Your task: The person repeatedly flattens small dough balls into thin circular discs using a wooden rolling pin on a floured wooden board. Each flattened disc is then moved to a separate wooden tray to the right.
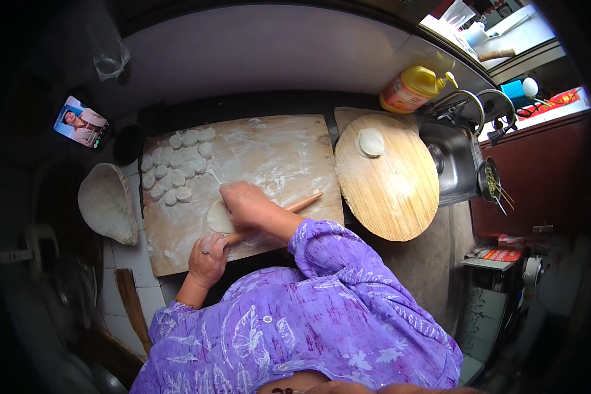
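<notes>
A floured wooden board lies before me. My left hand is closed around the left end of a tapered wooden rolling pin. My right hand bends over the right side of a flat dough wrapper; its fingertips are partly hidden, and the dough edge seems to be between them. The pin passes beneath my right forearm, its far tip pointing to the upper right. Several small dough pieces sit together at the board's upper left. Two thin wrappers overlap on a round wooden board to the right.
Beyond the round board is a steel sink with curved taps. A yellow pump bottle stands behind it. At the left are a flour-dusted shallow container and a lit phone. A bowl with sticks is at the sink's right.
</notes>
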A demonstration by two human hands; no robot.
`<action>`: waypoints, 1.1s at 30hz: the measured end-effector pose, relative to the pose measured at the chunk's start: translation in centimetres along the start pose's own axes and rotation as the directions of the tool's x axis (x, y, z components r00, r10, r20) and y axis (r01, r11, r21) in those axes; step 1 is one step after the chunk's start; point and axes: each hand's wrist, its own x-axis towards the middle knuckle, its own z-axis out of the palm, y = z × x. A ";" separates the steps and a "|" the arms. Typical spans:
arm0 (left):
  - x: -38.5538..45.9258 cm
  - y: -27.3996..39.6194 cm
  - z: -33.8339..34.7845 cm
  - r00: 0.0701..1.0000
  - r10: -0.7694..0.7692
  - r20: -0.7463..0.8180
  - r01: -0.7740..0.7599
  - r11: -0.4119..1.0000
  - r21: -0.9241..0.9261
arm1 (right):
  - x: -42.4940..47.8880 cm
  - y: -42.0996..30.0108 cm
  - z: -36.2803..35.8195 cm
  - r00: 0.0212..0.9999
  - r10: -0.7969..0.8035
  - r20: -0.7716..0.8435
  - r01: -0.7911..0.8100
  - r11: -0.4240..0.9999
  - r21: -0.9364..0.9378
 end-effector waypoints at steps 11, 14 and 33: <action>0.1 -0.2 -0.1 0.998 0.044 -0.050 -0.041 0.998 0.053 | -2.4 3.9 -3.5 0.944 0.305 -0.129 -0.248 0.909 0.335; 0.2 0.0 -0.2 0.999 0.023 -0.025 -0.023 1.000 0.019 | -6.4 8.6 -8.3 0.809 0.550 -0.208 -0.460 0.812 0.360; 0.1 0.0 -0.7 0.999 -0.033 -0.004 0.033 0.999 -0.017 | -16.7 19.8 -15.3 0.513 0.545 -0.663 -0.692 0.719 0.056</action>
